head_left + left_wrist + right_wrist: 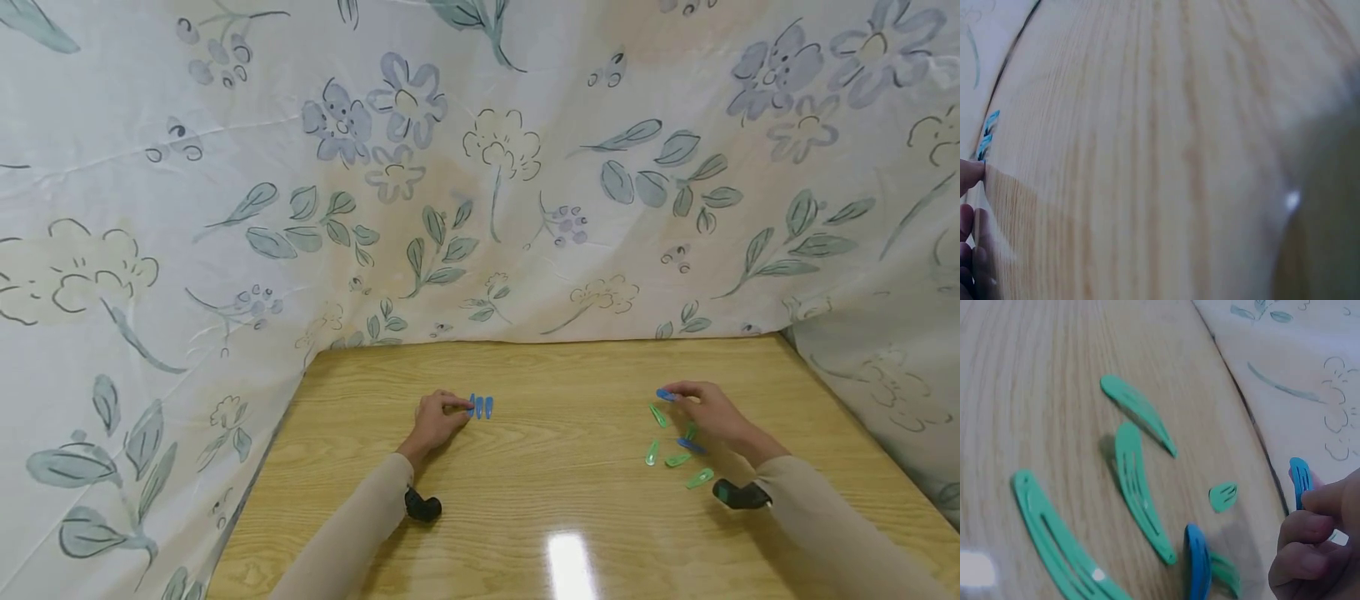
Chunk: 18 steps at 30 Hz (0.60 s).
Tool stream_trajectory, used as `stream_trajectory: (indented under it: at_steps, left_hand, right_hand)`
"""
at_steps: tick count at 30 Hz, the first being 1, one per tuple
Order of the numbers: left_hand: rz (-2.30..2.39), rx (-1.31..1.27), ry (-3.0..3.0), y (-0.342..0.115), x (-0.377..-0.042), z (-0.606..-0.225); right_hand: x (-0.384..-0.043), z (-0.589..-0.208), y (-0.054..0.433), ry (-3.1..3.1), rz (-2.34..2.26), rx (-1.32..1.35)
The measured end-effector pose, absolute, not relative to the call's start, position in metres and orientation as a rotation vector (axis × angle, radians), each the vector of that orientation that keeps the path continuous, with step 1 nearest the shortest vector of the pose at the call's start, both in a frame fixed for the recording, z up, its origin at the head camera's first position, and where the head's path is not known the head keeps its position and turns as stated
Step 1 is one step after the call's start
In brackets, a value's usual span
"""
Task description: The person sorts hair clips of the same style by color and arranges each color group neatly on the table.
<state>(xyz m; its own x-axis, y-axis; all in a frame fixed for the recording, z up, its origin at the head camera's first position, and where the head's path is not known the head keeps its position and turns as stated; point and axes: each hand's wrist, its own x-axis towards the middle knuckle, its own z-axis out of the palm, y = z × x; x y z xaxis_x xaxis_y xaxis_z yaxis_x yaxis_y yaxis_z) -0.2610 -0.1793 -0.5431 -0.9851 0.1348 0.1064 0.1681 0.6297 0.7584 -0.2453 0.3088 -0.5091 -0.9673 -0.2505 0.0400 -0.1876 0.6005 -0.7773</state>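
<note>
Pinching blue clip (664,394), right hand (707,412); left hand (437,422) partly hides leftmost clip (472,399).

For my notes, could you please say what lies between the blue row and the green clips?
The head view shows only bare table between the blue row and green clips.

Three blue hair clips (480,407) side by side
</note>
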Motion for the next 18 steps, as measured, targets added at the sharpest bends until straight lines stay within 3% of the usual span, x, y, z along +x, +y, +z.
stream_trajectory:
  at_steps: [18]
  left_hand:
    - [-1.329,-0.248,-2.810,-0.179,-0.262,-0.539]
  right_hand:
    - [-0.247,-0.487,0.287,2.573,-1.724,-0.307]
